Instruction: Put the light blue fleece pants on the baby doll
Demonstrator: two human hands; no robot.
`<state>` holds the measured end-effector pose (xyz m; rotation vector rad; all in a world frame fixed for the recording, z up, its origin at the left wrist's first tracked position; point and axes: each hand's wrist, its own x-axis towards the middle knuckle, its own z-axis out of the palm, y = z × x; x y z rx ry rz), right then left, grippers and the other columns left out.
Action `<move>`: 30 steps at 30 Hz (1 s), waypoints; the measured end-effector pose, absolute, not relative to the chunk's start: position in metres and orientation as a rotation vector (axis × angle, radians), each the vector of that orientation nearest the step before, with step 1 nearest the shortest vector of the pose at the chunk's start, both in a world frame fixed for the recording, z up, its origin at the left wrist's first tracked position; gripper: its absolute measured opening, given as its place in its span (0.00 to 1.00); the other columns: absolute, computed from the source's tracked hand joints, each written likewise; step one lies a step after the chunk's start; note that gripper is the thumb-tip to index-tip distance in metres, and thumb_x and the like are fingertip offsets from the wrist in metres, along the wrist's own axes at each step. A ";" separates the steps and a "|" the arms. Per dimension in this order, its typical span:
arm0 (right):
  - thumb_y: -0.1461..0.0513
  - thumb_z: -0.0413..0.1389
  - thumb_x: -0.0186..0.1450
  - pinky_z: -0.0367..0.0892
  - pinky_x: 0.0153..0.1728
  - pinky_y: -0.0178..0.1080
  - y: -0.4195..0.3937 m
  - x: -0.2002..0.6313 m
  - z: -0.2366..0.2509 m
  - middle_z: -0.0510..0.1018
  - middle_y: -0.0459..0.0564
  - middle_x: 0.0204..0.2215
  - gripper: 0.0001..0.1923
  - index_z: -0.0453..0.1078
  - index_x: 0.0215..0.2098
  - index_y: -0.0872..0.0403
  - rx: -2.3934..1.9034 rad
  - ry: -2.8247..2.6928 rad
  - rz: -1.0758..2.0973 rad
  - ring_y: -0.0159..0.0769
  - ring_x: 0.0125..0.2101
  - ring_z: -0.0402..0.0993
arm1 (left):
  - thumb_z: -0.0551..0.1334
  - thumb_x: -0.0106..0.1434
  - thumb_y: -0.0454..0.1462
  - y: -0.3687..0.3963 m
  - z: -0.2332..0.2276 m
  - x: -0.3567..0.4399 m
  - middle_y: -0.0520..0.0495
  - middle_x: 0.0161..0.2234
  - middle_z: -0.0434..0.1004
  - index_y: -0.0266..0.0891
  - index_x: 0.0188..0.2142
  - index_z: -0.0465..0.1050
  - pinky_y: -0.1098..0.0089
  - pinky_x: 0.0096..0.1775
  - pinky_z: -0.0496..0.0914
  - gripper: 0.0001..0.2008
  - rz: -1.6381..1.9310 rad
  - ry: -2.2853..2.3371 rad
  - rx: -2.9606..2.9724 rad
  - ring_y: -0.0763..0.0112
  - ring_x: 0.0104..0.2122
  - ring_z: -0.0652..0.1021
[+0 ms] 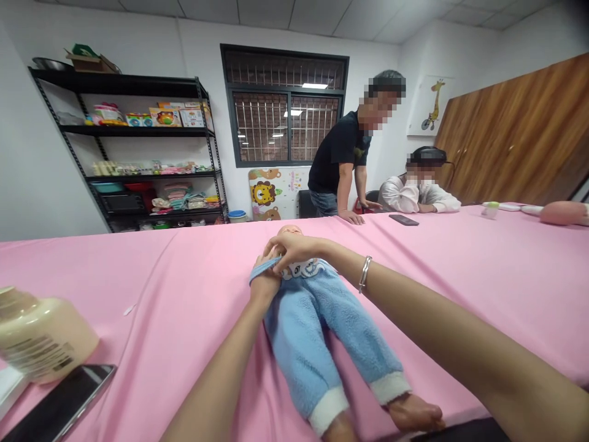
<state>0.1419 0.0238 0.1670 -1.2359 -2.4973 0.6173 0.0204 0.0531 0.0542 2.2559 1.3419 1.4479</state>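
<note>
You are working on a baby doll [317, 319] lying on its back at the centre of the frame, feet toward the lower edge, on the pink table cover [460, 276]. Your left hand [265, 279] is tucked into the waistband of the blue fleece trousers [304, 331], fingers closed on the fabric. Your right hand [294, 245] is pinching the same waistband from above. At the lower left, a cream bottle [41, 334] and a dark phone [59, 405] are lying. Two people are waiting at the upper right.
</note>
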 end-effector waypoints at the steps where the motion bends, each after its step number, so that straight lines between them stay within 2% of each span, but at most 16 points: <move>1: 0.63 0.64 0.49 0.62 0.31 0.30 0.026 0.140 0.169 0.76 0.45 0.29 0.20 0.71 0.40 0.57 -1.285 -2.498 0.613 0.32 0.31 0.71 | 0.53 0.55 0.31 0.051 0.054 0.021 0.44 0.36 0.74 0.39 0.37 0.71 0.66 0.40 0.68 0.12 1.381 1.370 2.308 0.64 0.38 0.73; 3: 0.62 0.64 0.50 0.59 0.26 0.29 0.034 0.136 0.171 0.73 0.43 0.21 0.09 0.72 0.28 0.58 -1.391 -2.527 0.580 0.30 0.25 0.68 | 0.52 0.54 0.30 0.047 0.054 0.021 0.43 0.34 0.74 0.39 0.36 0.70 0.67 0.36 0.68 0.12 1.283 1.452 2.365 0.64 0.35 0.74; 6: 0.63 0.60 0.54 0.55 0.21 0.30 0.048 0.132 0.170 0.66 0.41 0.14 0.09 0.67 0.19 0.58 -1.433 -2.387 0.617 0.26 0.18 0.60 | 0.53 0.53 0.32 0.042 0.054 0.016 0.44 0.31 0.74 0.38 0.33 0.69 0.68 0.35 0.68 0.09 1.373 1.424 2.413 0.65 0.32 0.74; 8: 0.66 0.56 0.58 0.55 0.19 0.29 0.057 0.129 0.167 0.65 0.40 0.14 0.09 0.65 0.20 0.57 -1.359 -2.097 0.774 0.24 0.17 0.58 | 0.54 0.54 0.34 0.040 0.055 0.012 0.46 0.31 0.73 0.38 0.33 0.68 0.69 0.37 0.68 0.07 1.515 1.246 2.467 0.66 0.33 0.74; 10: 0.68 0.52 0.60 0.58 0.20 0.28 0.066 0.124 0.162 0.67 0.41 0.16 0.07 0.64 0.23 0.57 -1.258 -1.806 1.021 0.24 0.17 0.61 | 0.54 0.55 0.36 0.037 0.056 0.010 0.47 0.31 0.73 0.39 0.32 0.67 0.70 0.38 0.68 0.06 1.603 1.074 2.494 0.68 0.33 0.74; 12: 0.68 0.51 0.60 0.63 0.23 0.29 0.074 0.117 0.155 0.71 0.43 0.19 0.05 0.63 0.27 0.57 -1.187 -1.628 1.238 0.25 0.19 0.65 | 0.55 0.55 0.38 0.035 0.059 0.010 0.48 0.29 0.72 0.39 0.31 0.67 0.71 0.38 0.68 0.06 1.629 1.016 2.467 0.70 0.32 0.74; 14: 0.68 0.52 0.60 0.65 0.25 0.29 0.083 0.111 0.145 0.72 0.44 0.21 0.02 0.64 0.33 0.58 -1.188 -1.544 1.295 0.25 0.20 0.67 | 0.55 0.55 0.38 0.037 0.065 0.009 0.49 0.28 0.72 0.39 0.30 0.68 0.71 0.37 0.68 0.06 1.676 1.028 2.356 0.71 0.30 0.74; 17: 0.68 0.54 0.59 0.64 0.23 0.28 0.092 0.109 0.125 0.71 0.43 0.22 0.15 0.62 0.44 0.59 -1.282 -1.480 1.149 0.24 0.18 0.65 | 0.52 0.54 0.39 0.054 0.073 -0.003 0.51 0.26 0.68 0.39 0.27 0.63 0.71 0.34 0.69 0.06 1.961 1.218 1.829 0.72 0.28 0.72; 20: 0.64 0.54 0.60 0.62 0.21 0.29 0.097 0.114 0.103 0.72 0.44 0.23 0.23 0.58 0.52 0.59 -1.349 -1.493 1.015 0.25 0.17 0.63 | 0.47 0.52 0.38 0.081 0.068 -0.031 0.53 0.24 0.57 0.41 0.24 0.48 0.73 0.31 0.69 0.05 2.115 1.488 1.126 0.75 0.28 0.70; 22: 0.62 0.55 0.58 0.61 0.21 0.30 0.097 0.118 0.096 0.72 0.45 0.23 0.20 0.63 0.49 0.59 -1.370 -1.561 0.955 0.27 0.18 0.64 | 0.47 0.51 0.38 0.095 0.056 -0.052 0.54 0.23 0.53 0.42 0.24 0.43 0.71 0.27 0.69 0.08 1.959 1.627 0.996 0.74 0.25 0.69; 24: 0.61 0.60 0.54 0.62 0.24 0.31 0.097 0.124 0.099 0.73 0.46 0.21 0.13 0.71 0.37 0.58 -1.373 -1.658 0.923 0.29 0.21 0.67 | 0.48 0.49 0.38 0.104 0.041 -0.068 0.53 0.22 0.53 0.43 0.23 0.44 0.68 0.23 0.68 0.08 1.873 1.707 0.993 0.72 0.23 0.68; 26: 0.60 0.65 0.47 0.62 0.27 0.31 0.098 0.135 0.110 0.73 0.46 0.19 0.10 0.72 0.25 0.57 -1.411 -1.859 0.904 0.32 0.24 0.70 | 0.49 0.48 0.36 0.110 0.029 -0.078 0.53 0.21 0.56 0.43 0.23 0.47 0.67 0.23 0.67 0.06 1.839 1.753 1.032 0.70 0.23 0.68; 28: 0.60 0.67 0.42 0.63 0.28 0.32 0.098 0.151 0.124 0.74 0.45 0.19 0.12 0.73 0.23 0.55 -1.511 -2.081 0.802 0.34 0.25 0.71 | 0.50 0.48 0.35 0.115 0.022 -0.084 0.52 0.22 0.59 0.42 0.25 0.51 0.67 0.26 0.69 0.04 1.830 1.786 1.076 0.70 0.24 0.70; 30: 0.61 0.67 0.41 0.63 0.29 0.32 0.099 0.172 0.134 0.75 0.44 0.22 0.13 0.74 0.25 0.54 -1.636 -2.129 0.554 0.35 0.27 0.72 | 0.50 0.48 0.33 0.119 0.019 -0.089 0.51 0.24 0.62 0.40 0.27 0.56 0.66 0.30 0.70 0.04 1.827 1.825 1.116 0.70 0.27 0.71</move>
